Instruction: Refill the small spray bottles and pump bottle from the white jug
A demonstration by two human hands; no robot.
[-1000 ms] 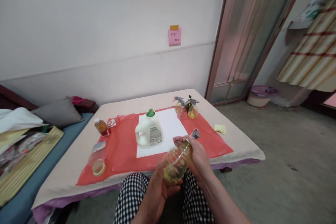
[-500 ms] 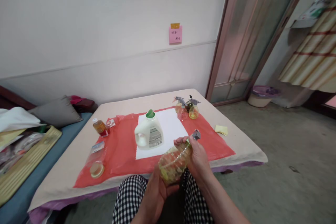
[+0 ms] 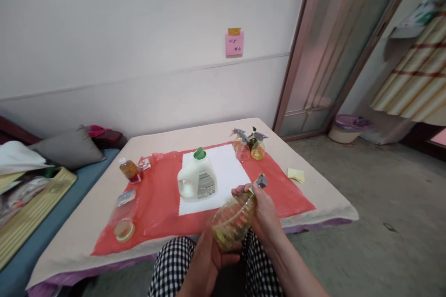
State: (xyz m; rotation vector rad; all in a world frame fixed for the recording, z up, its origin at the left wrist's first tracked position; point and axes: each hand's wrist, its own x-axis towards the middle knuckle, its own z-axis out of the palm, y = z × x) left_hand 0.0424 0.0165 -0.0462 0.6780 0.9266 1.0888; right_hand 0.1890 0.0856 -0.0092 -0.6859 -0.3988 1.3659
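Low and wide, the table (image 3: 313, 195) sits right in front of your hands, with a red sheet (image 3: 163, 204) spread over it and a white paper (image 3: 226, 167) on top of that. You are sitting, and your checked trousers (image 3: 170, 264) show below your hands. Your left hand (image 3: 205, 264) is wrapped around the fat bottom of a clear spray bottle (image 3: 232, 220) with yellow liquid inside, and the bottle leans over, its top pointing away from you. Your right hand (image 3: 263, 209) is closed around the bottle's neck, just under the grey spray head (image 3: 261, 181). So both hands are shut on the same bottle, close to your lap and just this side of the table edge. It looks like you are working the spray head on its neck, either screwing it tight or twisting it loose; you cannot tell which way from this one look. The next move likely calls for holding the bottom still with your left hand while your right hand turns the top, and keeping the bottle from tipping more so nothing drips on your legs. Just past your hands stands a white jug (image 3: 197, 181) with a green cap. Farther off, beyond your right hand, two more small spray bottles (image 3: 249, 146) stand close together. Off beyond your left hand are a little brown bottle (image 3: 128, 169) and a clear bag (image 3: 122, 216).
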